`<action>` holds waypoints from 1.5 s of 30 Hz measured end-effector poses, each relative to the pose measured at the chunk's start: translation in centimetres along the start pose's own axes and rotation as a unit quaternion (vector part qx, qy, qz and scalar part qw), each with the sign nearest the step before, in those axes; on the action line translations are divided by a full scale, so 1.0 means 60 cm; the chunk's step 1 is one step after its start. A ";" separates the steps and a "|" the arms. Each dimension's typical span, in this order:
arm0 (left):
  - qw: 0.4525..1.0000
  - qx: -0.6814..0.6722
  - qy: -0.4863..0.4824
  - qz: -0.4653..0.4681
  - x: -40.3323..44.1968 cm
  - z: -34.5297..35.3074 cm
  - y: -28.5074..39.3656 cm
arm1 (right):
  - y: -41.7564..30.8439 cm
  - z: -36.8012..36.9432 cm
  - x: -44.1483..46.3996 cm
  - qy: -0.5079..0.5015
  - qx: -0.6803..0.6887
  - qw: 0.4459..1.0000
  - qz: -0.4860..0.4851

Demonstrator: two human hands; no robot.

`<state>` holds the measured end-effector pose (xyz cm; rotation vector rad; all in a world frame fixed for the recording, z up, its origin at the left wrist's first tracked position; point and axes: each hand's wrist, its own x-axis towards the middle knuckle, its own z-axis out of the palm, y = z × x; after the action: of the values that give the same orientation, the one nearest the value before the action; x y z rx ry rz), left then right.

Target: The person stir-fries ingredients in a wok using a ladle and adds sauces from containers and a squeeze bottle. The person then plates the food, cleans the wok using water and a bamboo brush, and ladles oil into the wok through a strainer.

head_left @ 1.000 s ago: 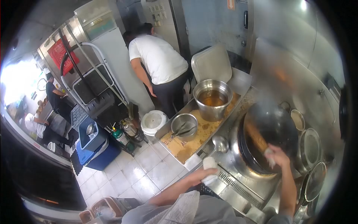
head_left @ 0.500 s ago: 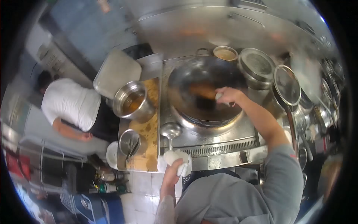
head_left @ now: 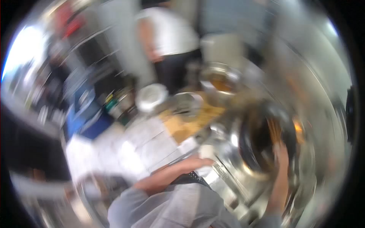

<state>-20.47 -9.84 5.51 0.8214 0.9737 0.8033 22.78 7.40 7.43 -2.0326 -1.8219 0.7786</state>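
Observation:
The whole view is smeared by motion. My left hand [head_left: 204,162] is closed round the ladle's handle, with a white cloth [head_left: 206,152] bunched about it. Beyond the cloth, the ladle's bowl [head_left: 218,129] lies over the steel stove top. My right hand [head_left: 280,150] reaches over the near side of a large dark wok [head_left: 253,133]. It grips what looks like a bamboo wok brush [head_left: 273,129], whose thin tan strips point into the wok. Blur hides the fingers of that hand.
Left of the stove, a steel pot [head_left: 220,81] with brownish liquid and a smaller steel container [head_left: 187,105] stand on a yellowish board [head_left: 175,123]. A white bowl [head_left: 151,97] sits beside them. A person in a white shirt [head_left: 171,32] stands beyond. Pale floor tiles [head_left: 146,146] lie left.
My view has swung left, so the wok and both hands appear further right and lower. My left hand keeps the cloth and ladle; my right hand remains at the wok.

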 end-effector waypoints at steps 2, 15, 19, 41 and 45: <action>0.995 -0.029 0.029 0.087 -0.020 -0.027 -0.002 | -0.098 0.020 -0.078 -0.077 -0.039 0.995 -0.047; 0.950 -0.144 0.222 0.166 -0.177 -0.072 -0.047 | -0.263 0.198 -0.063 -0.218 -0.056 0.956 -0.187; 0.948 -0.144 0.229 0.169 -0.176 -0.069 -0.054 | -0.253 0.192 -0.065 -0.230 -0.050 0.956 -0.177; 0.997 -0.044 0.059 -0.027 -0.033 -0.060 -0.029 | -0.054 -0.164 -0.213 -0.222 -0.161 0.931 0.241; 0.998 0.013 0.010 -0.055 -0.003 -0.072 -0.045 | 0.036 -0.157 -0.126 0.244 -0.345 0.892 0.160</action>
<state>-23.92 -10.29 1.79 0.7762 1.0399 0.7065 29.59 0.90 15.26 -2.6708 -1.5979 -0.3941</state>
